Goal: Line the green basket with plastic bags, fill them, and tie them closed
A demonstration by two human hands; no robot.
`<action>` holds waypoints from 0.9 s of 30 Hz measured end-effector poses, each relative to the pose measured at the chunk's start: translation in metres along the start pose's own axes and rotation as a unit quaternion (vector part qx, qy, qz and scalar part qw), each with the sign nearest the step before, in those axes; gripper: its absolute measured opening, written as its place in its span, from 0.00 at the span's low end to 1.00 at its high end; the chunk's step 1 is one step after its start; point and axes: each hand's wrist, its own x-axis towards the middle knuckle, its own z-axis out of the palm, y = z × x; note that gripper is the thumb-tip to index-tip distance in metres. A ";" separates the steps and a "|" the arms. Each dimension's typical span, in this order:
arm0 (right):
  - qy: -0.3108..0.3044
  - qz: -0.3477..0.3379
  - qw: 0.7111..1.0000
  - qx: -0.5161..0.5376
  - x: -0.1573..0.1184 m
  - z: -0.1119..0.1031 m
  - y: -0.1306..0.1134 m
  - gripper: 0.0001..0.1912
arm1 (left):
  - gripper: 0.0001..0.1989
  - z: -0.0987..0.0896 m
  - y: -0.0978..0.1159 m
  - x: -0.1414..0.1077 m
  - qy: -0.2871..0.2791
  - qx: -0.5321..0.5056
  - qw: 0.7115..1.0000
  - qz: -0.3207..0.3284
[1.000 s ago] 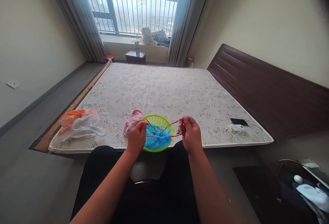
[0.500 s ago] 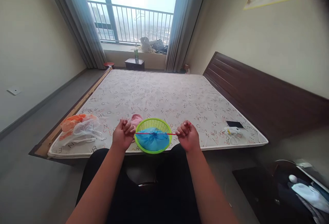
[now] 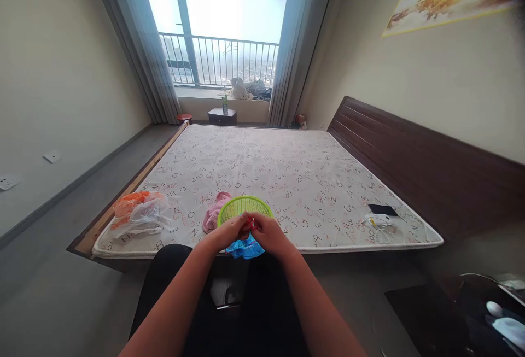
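Note:
My left hand (image 3: 234,228) and my right hand (image 3: 269,233) meet at the near side of a lime-green plastic basket (image 3: 246,200). Both are closed, fingertips together, on a red string (image 3: 251,221) that shows as a small bunched bit between them. Just below my hands a blue plastic bag (image 3: 246,248) sticks out, crumpled, with a little red on it. My hands cover much of the basket's inside and the upper part of the bag. A pink cloth (image 3: 214,214) lies against the basket's left side.
The basket stands by the near edge of a patterned mattress (image 3: 262,165). To the left lies a clear and orange plastic bag (image 3: 141,214). A black phone (image 3: 383,210) and a white charger with cable (image 3: 378,220) lie right. A dark headboard (image 3: 410,154) borders the right.
My hands have come together from either side of the basket, where they held the red string stretched taut. The blue bag now shows lower, below my hands. The view has tilted up slightly.

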 end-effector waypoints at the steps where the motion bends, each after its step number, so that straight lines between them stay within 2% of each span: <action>1: 0.010 -0.002 1.000 -0.017 0.000 0.001 0.003 0.19 | 0.36 -0.002 0.000 -0.003 -0.001 0.020 1.000 0.005; 4: 0.028 0.012 0.999 -0.039 -0.002 0.001 0.012 0.13 | 0.36 -0.007 0.000 -0.009 -0.019 0.098 0.995 0.008; 8: 0.039 0.025 0.998 -0.039 -0.003 0.001 0.017 0.12 | 0.36 -0.007 -0.002 -0.010 0.025 0.171 0.984 0.046; 12: 0.138 0.087 0.985 0.050 -0.002 -0.001 0.022 0.07 | 0.23 -0.002 -0.004 -0.011 0.077 0.119 0.987 0.077; 14: 0.174 0.120 0.969 0.130 -0.001 -0.003 0.028 0.08 | 0.23 0.000 -0.003 -0.013 0.068 0.086 0.991 0.079; 16: 0.179 0.136 0.956 0.191 -0.002 -0.004 0.034 0.09 | 0.21 0.001 0.000 -0.016 0.036 0.105 0.991 0.079; 19: 0.172 0.137 0.953 0.208 -0.004 -0.005 0.039 0.11 | 0.20 0.005 0.002 -0.017 -0.028 0.169 0.984 0.043; 20: 0.170 0.138 0.954 0.205 -0.005 -0.006 0.039 0.12 | 0.20 0.008 0.001 -0.016 -0.030 0.182 0.982 0.028; 21: 0.167 0.141 0.954 0.204 -0.007 -0.007 0.038 0.12 | 0.21 0.010 0.000 -0.013 -0.015 0.188 0.982 0.022; 24: 0.161 0.148 0.953 0.211 -0.011 -0.012 0.032 0.14 | 0.20 0.017 -0.004 0.000 0.075 0.194 0.977 0.048; 27: 0.184 0.121 0.948 0.227 -0.012 -0.015 0.021 0.27 | 0.21 0.024 -0.006 0.010 0.108 0.205 0.970 0.074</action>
